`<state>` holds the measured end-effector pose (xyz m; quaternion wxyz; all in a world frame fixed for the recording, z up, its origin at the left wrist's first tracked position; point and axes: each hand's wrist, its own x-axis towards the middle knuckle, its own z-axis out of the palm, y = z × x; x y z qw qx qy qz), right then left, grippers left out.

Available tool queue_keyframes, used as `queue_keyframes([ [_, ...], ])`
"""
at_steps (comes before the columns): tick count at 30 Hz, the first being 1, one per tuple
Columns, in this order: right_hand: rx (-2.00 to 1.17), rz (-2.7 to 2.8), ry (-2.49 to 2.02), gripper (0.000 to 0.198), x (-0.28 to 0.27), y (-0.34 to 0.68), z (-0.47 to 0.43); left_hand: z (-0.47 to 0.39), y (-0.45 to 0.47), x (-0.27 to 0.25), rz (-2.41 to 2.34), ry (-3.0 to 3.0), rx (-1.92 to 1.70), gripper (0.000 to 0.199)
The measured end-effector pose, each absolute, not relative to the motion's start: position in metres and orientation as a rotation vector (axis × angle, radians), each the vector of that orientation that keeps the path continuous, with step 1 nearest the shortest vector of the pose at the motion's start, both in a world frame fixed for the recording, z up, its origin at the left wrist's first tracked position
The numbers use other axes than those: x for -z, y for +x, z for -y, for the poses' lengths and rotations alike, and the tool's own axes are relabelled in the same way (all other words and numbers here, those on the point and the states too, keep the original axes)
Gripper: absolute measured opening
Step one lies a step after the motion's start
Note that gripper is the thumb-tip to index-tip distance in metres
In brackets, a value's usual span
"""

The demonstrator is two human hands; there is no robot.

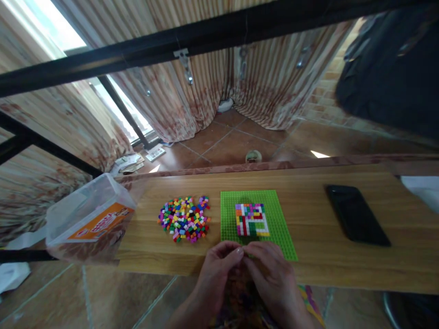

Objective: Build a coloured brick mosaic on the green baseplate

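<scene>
My left hand (pixel 219 262) and my right hand (pixel 269 265) meet at the front edge of the table, their fingertips pinched together. Whatever lies between the fingers is hidden or too small to make out. Just beyond them a green baseplate (pixel 228 214) lies flat, its near edge partly covered by my hands. On it sits a square patch of small colored building bricks (pixel 252 220), with white, red, green, purple and yellow among them. Left of the baseplate, a loose pile of small bricks (pixel 185 219) in many colors is spread on the wood.
The wooden table (pixel 305 265) also bears a black phone (pixel 356 214) at the right. A clear plastic tub (pixel 92 214) with an orange label stands at the left end. Black metal bars (pixel 206 34) cross above, before striped curtains (pixel 206 100).
</scene>
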<state>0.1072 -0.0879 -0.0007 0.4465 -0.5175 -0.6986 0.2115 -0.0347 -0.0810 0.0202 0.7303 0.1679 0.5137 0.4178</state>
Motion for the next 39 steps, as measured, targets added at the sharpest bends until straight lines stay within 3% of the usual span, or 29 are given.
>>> queue_keyframes([
  [7, -0.562, 1.626, -1.364, 0.011, 0.001, 0.118, 0.083, 0.076, -0.024, -0.024, -1.159, 0.447, -0.868, 0.033],
  [14, -0.572, 1.366, -1.571, 0.023, 0.008, 0.148, 0.045, 0.062, -0.032, -0.013, -1.354, 0.733, -1.019, 0.03],
  [28, -0.817, 1.219, -1.487, 0.027, 0.025, 0.146, 0.014, 0.055, -0.041, 0.017, -1.368, 0.863, -0.976, 0.019],
  [39, -1.123, 1.0, -1.451, 0.041, 0.018, 0.15, 0.002, 0.059, -0.042, 0.023, -1.352, 0.965, -0.95, 0.012],
])
